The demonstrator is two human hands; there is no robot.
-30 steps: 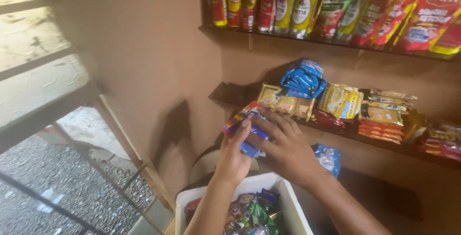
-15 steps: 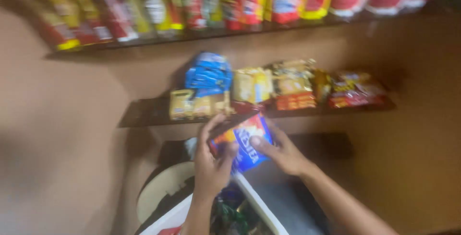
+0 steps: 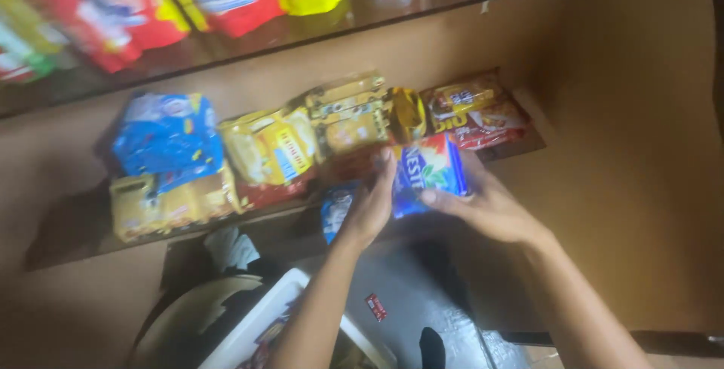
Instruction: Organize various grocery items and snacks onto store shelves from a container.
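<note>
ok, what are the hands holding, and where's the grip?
A blue snack packet, held by both hands: left hand on its left edge, right hand at its lower right edge, in front of the shelf.

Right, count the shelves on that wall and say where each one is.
2. The upper shelf runs along the top of the view under red and yellow pouches; the lower shelf carries the snack packets behind both hands. More may lie outside the view.

Lower shelf (image 3: 68, 244): packed from the blue packets (image 3: 167, 139) to the red-brown packets (image 3: 475, 116), no gap between them. Bare board at its left end. Open wall (image 3: 626, 113) to the right. White tub (image 3: 253, 324) below blocks downward passage.
</note>
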